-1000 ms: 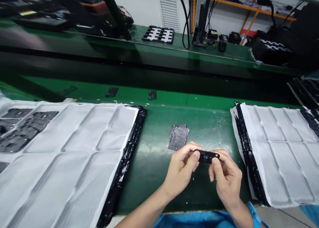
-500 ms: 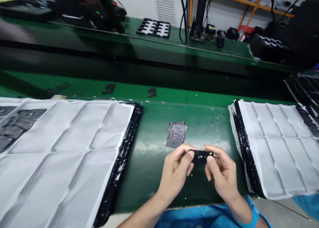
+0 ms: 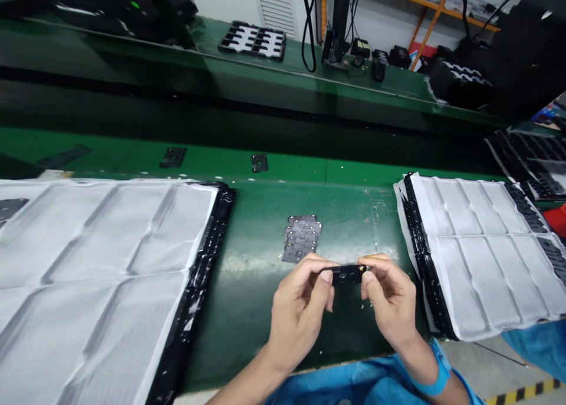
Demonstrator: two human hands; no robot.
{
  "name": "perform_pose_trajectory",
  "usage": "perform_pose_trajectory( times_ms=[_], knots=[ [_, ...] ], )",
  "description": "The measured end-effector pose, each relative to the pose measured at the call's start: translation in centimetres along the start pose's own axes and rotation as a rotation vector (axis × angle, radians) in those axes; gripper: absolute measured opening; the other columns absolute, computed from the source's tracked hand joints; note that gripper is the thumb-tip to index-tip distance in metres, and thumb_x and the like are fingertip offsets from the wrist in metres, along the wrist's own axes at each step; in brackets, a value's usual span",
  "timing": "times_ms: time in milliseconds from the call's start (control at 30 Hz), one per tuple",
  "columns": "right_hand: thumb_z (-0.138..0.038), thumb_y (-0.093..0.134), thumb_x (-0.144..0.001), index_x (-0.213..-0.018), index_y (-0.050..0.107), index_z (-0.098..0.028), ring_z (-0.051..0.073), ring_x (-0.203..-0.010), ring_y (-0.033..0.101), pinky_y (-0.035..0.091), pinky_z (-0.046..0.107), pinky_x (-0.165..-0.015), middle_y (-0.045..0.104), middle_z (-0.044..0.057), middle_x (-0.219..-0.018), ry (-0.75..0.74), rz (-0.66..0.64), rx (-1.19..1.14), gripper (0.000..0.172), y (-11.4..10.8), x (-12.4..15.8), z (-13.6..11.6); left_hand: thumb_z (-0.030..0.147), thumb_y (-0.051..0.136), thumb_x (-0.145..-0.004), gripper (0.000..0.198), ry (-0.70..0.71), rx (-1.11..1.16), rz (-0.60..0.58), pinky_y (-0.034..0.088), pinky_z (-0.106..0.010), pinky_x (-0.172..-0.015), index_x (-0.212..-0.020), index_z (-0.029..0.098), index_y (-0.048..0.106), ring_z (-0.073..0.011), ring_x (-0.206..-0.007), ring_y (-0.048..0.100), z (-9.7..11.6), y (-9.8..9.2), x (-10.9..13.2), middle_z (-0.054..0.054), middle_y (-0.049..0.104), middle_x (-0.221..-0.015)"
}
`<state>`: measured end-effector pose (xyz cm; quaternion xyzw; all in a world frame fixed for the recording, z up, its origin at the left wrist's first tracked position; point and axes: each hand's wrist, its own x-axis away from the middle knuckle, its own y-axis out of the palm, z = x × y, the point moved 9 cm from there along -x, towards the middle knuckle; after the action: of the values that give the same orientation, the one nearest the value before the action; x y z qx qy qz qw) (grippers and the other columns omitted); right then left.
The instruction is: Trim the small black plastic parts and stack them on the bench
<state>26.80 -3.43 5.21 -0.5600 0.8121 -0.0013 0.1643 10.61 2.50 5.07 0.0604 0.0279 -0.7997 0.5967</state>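
Note:
A small black plastic part with a bit of gold at its right end is held up over the green bench. My left hand pinches its left end between thumb and fingers. At the other end, my right hand grips it the same way, thumb in front. Just beyond my left hand lies an overlapping row of flat dark grey parts with shiny contacts. The underside of the held part is hidden from me.
White-lined trays are stacked at left, black edges showing. Another tray stack stands at right. Two loose black parts lie on the bright green strip. A black tray with white slots sits on the back ledge.
The view has swung slightly to the right, so the bench items appear further left. Both hands still hold the black part, which has tilted a little between the fingers.

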Motion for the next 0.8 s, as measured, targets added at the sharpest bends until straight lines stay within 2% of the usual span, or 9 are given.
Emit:
perform_pose_trajectory(
  times_ms=[133, 300, 467, 567, 800],
  knots=[
    [-0.007, 0.064, -0.098, -0.110, 0.077, -0.023, 0.018, -0.079, 0.072, 0.058, 0.029, -0.068, 0.075, 0.005, -0.094, -0.180, 0.028, 0.130, 0.024, -0.3, -0.6, -1.7, 0.019, 0.054, -0.105, 0.018, 0.079, -0.036, -0.013, 0.043, -0.020, -0.052, -0.095, 0.018, 0.069, -0.0073, -0.052, 0.057, 0.6, 0.0, 0.0, 0.004, 0.057, -0.074],
    [0.001, 0.068, -0.094, -0.112, 0.078, -0.022, 0.021, -0.088, 0.076, 0.062, 0.033, -0.081, 0.080, 0.006, -0.096, -0.348, 0.059, 0.210, 0.031, -0.3, -0.7, -3.2, 0.021, 0.053, -0.106, 0.020, 0.020, 0.011, -0.021, 0.042, -0.019, -0.051, -0.093, 0.017, 0.067, -0.0060, -0.050, 0.056, 0.4, 0.2, 0.1, 0.004, 0.055, -0.076],
    [0.004, 0.069, -0.092, -0.108, 0.078, -0.020, 0.021, -0.092, 0.080, 0.064, 0.034, -0.084, 0.082, 0.007, -0.098, -0.397, 0.059, 0.223, 0.031, -0.4, -0.7, -3.9, 0.025, 0.052, -0.107, 0.021, -0.086, 0.080, -0.035, 0.036, -0.018, -0.045, -0.092, 0.017, 0.065, -0.0046, -0.043, 0.050, -0.3, 0.6, 0.2, 0.006, 0.055, -0.069],
    [0.004, 0.069, -0.092, -0.105, 0.078, -0.019, 0.022, -0.092, 0.081, 0.066, 0.033, -0.084, 0.082, 0.008, -0.098, -0.402, 0.062, 0.233, 0.028, -0.5, -0.8, -4.1, 0.027, 0.053, -0.107, 0.021, -0.088, 0.102, -0.029, 0.034, -0.017, -0.043, -0.092, 0.017, 0.065, -0.0041, -0.041, 0.047, -0.4, 0.6, 0.2, 0.006, 0.055, -0.065],
    [0.005, 0.068, -0.092, -0.105, 0.076, -0.018, 0.022, -0.094, 0.081, 0.067, 0.032, -0.085, 0.082, 0.010, -0.099, -0.443, 0.058, 0.246, 0.027, -0.4, -0.7, -4.4, 0.029, 0.054, -0.106, 0.022, -0.072, 0.125, -0.014, 0.034, -0.017, -0.042, -0.091, 0.017, 0.066, -0.0043, -0.041, 0.052, -0.3, 0.4, 0.4, 0.006, 0.053, -0.068]
  ],
)
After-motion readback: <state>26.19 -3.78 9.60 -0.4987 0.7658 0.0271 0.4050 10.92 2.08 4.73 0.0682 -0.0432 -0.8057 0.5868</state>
